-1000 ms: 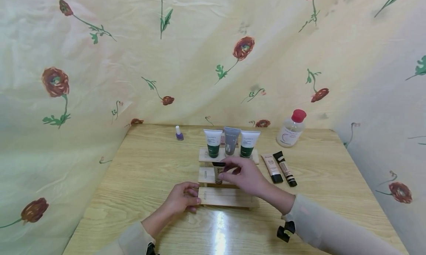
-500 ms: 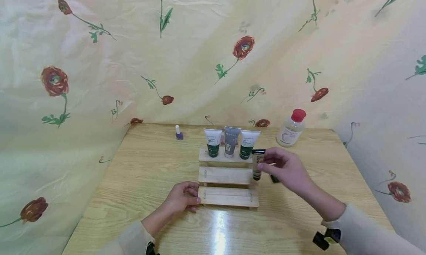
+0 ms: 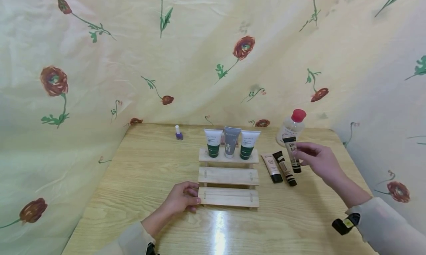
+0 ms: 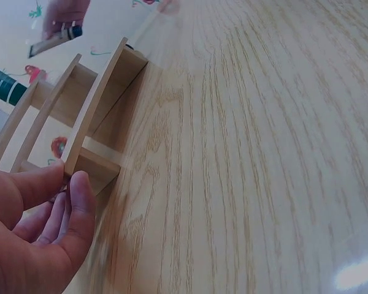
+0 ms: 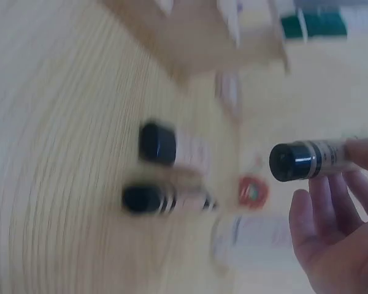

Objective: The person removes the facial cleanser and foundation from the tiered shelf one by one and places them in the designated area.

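Observation:
My right hand (image 3: 319, 159) pinches a small beige cosmetic tube (image 3: 293, 155) with a black cap, upright with its cap down, beside two tubes on the right of the table. In the right wrist view the tube's black cap (image 5: 294, 162) points away from the fingers. My left hand (image 3: 181, 198) pinches the left end of the lowest step of a three-step wooden rack (image 3: 228, 197); the left wrist view shows thumb and fingertips at the board's corner (image 4: 70, 160). On the top step stand two white-and-green tubes (image 3: 213, 142) (image 3: 249, 144) and one grey tube (image 3: 231, 141).
A pink BB tube (image 3: 271, 167) and a black-and-beige tube (image 3: 284, 169) lie side by side right of the rack. Behind them stands a clear bottle (image 3: 288, 131) with a red cap. A purple nail polish bottle (image 3: 179, 133) stands at the back left, before the flowered cloth (image 3: 186, 62).
My right hand has lifted the small beige tube off the rack's middle step and carried it right, past the two lying tubes. The left hand has stayed on the rack.

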Motion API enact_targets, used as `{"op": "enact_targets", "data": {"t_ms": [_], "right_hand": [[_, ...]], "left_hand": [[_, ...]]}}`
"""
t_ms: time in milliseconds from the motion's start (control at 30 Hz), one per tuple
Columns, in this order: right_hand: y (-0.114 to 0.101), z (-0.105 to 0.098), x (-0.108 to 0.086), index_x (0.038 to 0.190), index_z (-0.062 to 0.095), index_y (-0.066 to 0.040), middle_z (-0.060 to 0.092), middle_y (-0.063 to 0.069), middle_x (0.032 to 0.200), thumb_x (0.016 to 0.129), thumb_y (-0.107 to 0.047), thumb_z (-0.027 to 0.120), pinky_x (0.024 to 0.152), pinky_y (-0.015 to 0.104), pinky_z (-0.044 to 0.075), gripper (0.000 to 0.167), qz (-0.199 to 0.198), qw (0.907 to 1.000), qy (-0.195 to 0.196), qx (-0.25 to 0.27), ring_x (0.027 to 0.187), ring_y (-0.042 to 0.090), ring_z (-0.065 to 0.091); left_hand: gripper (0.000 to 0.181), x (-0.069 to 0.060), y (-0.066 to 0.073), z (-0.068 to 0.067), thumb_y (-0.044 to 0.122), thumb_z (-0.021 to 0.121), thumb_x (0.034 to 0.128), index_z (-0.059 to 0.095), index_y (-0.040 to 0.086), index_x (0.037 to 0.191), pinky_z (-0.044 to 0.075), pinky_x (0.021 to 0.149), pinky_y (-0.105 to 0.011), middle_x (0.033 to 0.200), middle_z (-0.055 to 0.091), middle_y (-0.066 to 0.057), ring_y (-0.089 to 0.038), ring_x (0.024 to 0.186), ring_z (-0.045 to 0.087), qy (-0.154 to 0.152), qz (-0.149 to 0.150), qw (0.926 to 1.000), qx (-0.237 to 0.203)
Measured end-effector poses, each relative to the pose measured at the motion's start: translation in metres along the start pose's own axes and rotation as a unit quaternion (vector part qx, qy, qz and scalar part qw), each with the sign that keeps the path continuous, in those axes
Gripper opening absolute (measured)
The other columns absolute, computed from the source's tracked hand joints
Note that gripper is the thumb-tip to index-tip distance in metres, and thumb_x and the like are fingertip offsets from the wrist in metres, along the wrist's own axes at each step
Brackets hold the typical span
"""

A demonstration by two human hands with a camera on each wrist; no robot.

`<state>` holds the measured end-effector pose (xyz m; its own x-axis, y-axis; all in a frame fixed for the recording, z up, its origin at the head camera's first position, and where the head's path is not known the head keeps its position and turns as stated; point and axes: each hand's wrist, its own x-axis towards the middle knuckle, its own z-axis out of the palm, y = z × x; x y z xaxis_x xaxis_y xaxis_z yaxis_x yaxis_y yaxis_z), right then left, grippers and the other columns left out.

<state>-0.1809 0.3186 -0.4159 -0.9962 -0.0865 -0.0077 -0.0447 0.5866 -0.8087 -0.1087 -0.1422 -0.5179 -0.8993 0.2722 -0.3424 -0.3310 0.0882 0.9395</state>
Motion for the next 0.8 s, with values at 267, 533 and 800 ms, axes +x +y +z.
{"op": "enact_targets", "data": {"t_ms": [267,533,800], "right_hand": [[0.048,-0.017,0.016,0.144,0.052,0.008,0.06,0.032,0.134,0.104,-0.036,0.062,0.076,0.036,0.067,0.06,0.036,0.9982,-0.043,-0.022,0.09,-0.004,0.066],[0.087,-0.015,0.021,0.142,0.052,0.008,0.066,0.026,0.125,0.103,-0.036,0.064,0.075,0.037,0.067,0.06,0.09,0.9926,-0.069,-0.044,0.102,0.024,0.069],[0.102,-0.008,0.023,0.14,0.053,0.01,0.065,0.03,0.125,0.104,-0.034,0.063,0.071,0.036,0.066,0.058,0.096,0.9898,-0.08,-0.069,0.101,0.028,0.069]], "left_hand": [[0.056,0.0,-0.001,0.001,-0.009,0.076,0.0863,0.053,-0.009,0.137,0.067,0.067,-0.04,0.104,0.059,-0.016,-0.019,0.078,0.066,-0.001,0.003,1.0,0.005],[0.056,0.001,-0.002,0.0,-0.009,0.076,0.0862,0.052,-0.01,0.137,0.068,0.067,-0.041,0.103,0.059,-0.016,-0.02,0.078,0.067,-0.004,0.007,1.0,0.005],[0.056,0.001,-0.003,-0.001,-0.009,0.076,0.0859,0.052,-0.01,0.137,0.068,0.067,-0.041,0.103,0.058,-0.016,-0.02,0.078,0.067,-0.003,0.008,1.0,0.004]]}}
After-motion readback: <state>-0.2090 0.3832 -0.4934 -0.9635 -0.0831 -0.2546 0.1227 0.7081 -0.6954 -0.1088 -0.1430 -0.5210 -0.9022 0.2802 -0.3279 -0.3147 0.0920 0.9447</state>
